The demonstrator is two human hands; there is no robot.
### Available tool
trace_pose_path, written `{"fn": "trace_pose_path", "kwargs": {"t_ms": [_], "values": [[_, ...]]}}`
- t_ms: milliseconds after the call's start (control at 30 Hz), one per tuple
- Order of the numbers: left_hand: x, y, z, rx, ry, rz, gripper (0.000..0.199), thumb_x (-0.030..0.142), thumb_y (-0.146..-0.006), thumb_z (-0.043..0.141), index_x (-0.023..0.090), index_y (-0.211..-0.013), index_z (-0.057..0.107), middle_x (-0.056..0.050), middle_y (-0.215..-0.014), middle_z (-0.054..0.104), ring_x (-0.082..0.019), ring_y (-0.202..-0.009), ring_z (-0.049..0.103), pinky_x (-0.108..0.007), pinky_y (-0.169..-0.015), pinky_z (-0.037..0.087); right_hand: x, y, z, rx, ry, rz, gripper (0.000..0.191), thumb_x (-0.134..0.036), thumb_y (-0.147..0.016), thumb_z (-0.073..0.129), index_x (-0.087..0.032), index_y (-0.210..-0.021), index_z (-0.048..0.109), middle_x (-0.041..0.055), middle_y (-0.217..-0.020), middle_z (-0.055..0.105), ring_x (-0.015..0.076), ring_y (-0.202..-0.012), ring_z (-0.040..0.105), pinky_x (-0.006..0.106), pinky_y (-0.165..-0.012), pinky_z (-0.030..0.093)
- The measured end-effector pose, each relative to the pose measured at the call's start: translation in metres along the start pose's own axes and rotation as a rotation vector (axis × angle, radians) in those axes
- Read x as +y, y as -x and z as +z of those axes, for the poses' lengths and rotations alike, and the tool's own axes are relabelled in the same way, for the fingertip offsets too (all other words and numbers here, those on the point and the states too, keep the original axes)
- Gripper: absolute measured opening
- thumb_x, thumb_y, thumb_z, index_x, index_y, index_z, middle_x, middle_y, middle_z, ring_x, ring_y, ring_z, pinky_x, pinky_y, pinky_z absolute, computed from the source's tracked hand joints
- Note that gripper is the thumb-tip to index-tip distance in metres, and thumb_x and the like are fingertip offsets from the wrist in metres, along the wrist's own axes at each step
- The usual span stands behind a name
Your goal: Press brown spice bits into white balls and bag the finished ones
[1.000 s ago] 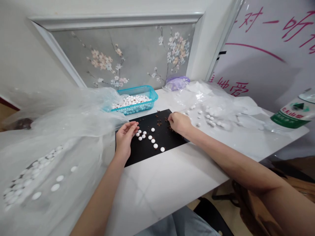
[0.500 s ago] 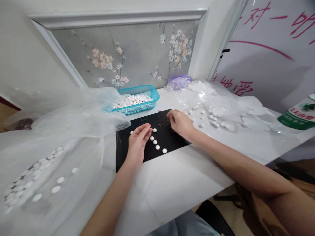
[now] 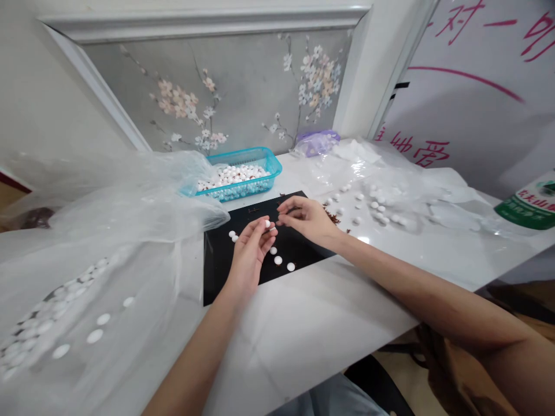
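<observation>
My left hand (image 3: pixel 251 245) is closed in a pinch over the black board (image 3: pixel 219 266), with a small white domed disc (image 3: pixel 267 223) between thumb and finger. Close by on its right is my right hand (image 3: pixel 307 219), thumb and fingers drawn together; anything in its fingertips is too small to make out. Several similar white discs (image 3: pixel 278 260) lie on the board in front of the hands. A few more discs (image 3: pixel 232 234) rest left of my left hand. Small reddish-brown pieces (image 3: pixel 332 216) are heaped beside my right wrist, partly hidden by it.
Behind the board stands a blue plastic basket (image 3: pixel 276 167) full of white and brown pieces. Clear plastic bags (image 3: pixel 143 214) with white discs spread on the left. More loose discs (image 3: pixel 377 206) and plastic film lie right, near a green-labelled bottle (image 3: pixel 526 208).
My right hand has moved left from the brown pieces toward my left hand. My left hand has shifted slightly right, and the white disc in its fingers now shows clearly.
</observation>
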State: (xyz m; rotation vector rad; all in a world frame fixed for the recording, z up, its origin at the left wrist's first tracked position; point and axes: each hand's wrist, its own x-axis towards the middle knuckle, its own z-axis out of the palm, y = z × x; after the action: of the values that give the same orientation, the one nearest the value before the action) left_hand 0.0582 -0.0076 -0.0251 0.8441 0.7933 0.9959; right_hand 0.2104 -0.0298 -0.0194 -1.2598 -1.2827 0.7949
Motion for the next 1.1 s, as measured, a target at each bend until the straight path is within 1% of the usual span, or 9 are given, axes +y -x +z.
{"fn": "trace_pose_path", "kwargs": {"t_ms": [100,233,333,500,633,767,867,1100], "values": [[0.000,0.001,0.001,-0.029,0.009,-0.033,0.015,0.025,-0.074,0.068,0.016,-0.087,0.068,-0.002,-0.081,0.070,-0.006,-0.069,0.063,-0.017,-0.068,0.049,-0.002,0.002,0.003,-0.062,-0.162,0.053,0.018,-0.021,-0.071,0.064,-0.015,-0.087,0.057,0.0000,-0.083,0.059,0.0089,-0.066,0.063,0.025,-0.067,0.053],[0.000,0.003,0.003,-0.050,-0.001,-0.082,0.017,0.021,-0.072,0.071,0.015,-0.087,0.068,-0.001,-0.078,0.069,-0.006,-0.068,0.063,-0.015,-0.065,0.049,-0.005,0.003,0.004,-0.012,-0.236,0.042,0.026,-0.024,-0.069,0.069,-0.015,-0.091,0.058,-0.0022,-0.074,0.060,0.0076,-0.062,0.060,0.023,-0.065,0.052],[-0.001,0.003,0.002,-0.076,0.007,-0.084,0.014,0.024,-0.072,0.071,0.014,-0.082,0.068,-0.001,-0.079,0.068,-0.005,-0.067,0.063,-0.013,-0.063,0.050,-0.008,0.004,0.005,-0.011,-0.266,0.024,0.026,-0.024,-0.070,0.070,-0.015,-0.091,0.058,-0.0021,-0.070,0.062,0.0079,-0.062,0.060,0.023,-0.065,0.051],[-0.002,0.002,0.001,-0.082,0.032,-0.080,0.015,0.027,-0.071,0.073,0.014,-0.076,0.067,0.000,-0.074,0.067,-0.005,-0.065,0.062,-0.013,-0.061,0.050,-0.010,0.005,0.006,-0.046,-0.265,0.002,0.020,-0.025,-0.074,0.066,-0.015,-0.089,0.057,-0.0025,-0.070,0.060,0.0078,-0.061,0.060,0.023,-0.062,0.052],[-0.002,0.003,0.002,-0.073,0.018,-0.079,0.016,0.028,-0.070,0.073,0.014,-0.076,0.067,0.000,-0.075,0.068,-0.005,-0.065,0.062,-0.013,-0.061,0.050,-0.011,0.006,0.007,-0.042,-0.239,-0.030,0.017,-0.024,-0.077,0.064,-0.016,-0.089,0.055,-0.0029,-0.074,0.057,0.0061,-0.062,0.056,0.020,-0.059,0.051],[0.000,0.004,0.003,-0.064,0.012,-0.085,0.016,0.028,-0.069,0.074,0.014,-0.073,0.068,0.000,-0.074,0.068,-0.005,-0.063,0.062,-0.012,-0.059,0.050,-0.014,0.008,0.007,-0.037,-0.205,-0.071,0.018,-0.025,-0.079,0.062,-0.017,-0.091,0.053,-0.0027,-0.077,0.054,0.0057,-0.062,0.053,0.017,-0.051,0.048],[0.000,0.005,0.004,-0.082,0.007,-0.085,0.017,0.030,-0.068,0.075,0.014,-0.073,0.068,0.000,-0.072,0.068,-0.005,-0.064,0.062,-0.011,-0.058,0.049,-0.014,0.010,0.008,-0.038,-0.194,-0.085,0.019,-0.028,-0.079,0.061,-0.017,-0.092,0.052,-0.0028,-0.076,0.052,0.0053,-0.059,0.050,0.016,-0.047,0.045],[-0.002,0.005,0.004,-0.095,0.004,-0.085,0.017,0.029,-0.066,0.076,0.015,-0.072,0.070,0.000,-0.069,0.069,-0.004,-0.063,0.062,-0.010,-0.059,0.049,-0.009,0.009,0.012,-0.057,-0.242,-0.082,0.019,-0.030,-0.079,0.063,-0.018,-0.086,0.050,-0.0045,-0.073,0.051,0.0034,-0.052,0.049,0.014,-0.041,0.042]]}}
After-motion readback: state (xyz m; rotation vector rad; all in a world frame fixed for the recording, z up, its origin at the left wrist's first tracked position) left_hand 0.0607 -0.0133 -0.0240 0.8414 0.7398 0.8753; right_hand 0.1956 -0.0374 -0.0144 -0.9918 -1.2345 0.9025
